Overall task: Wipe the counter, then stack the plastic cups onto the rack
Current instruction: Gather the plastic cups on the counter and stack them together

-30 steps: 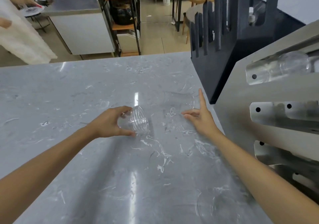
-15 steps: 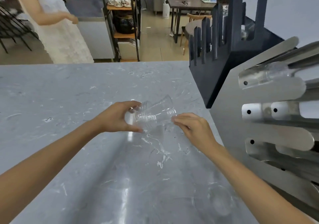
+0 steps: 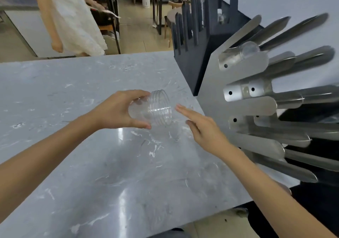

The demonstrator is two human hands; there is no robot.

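Note:
My left hand (image 3: 117,109) grips a clear ribbed plastic cup (image 3: 156,109) on its side, lifted above the grey marble counter (image 3: 91,164), its mouth turned right. Just right of the cup's rim, my right hand (image 3: 203,129) is flat and open, fingers apart, holding nothing. The metal cup rack (image 3: 256,105) with long slanted steel prongs stands at the counter's right edge. A clear cup (image 3: 247,50) sits on its top prong.
A dark slotted holder (image 3: 198,54) stands behind the rack at the counter's far right. A person in a white dress (image 3: 73,17) walks beyond the far edge of the counter. Shelves, tables and chairs fill the room behind.
My left hand has lifted the cup and turned its mouth toward the rack. My right hand let go of the cup's rim and opened flat. The person in white has moved closer behind the counter.

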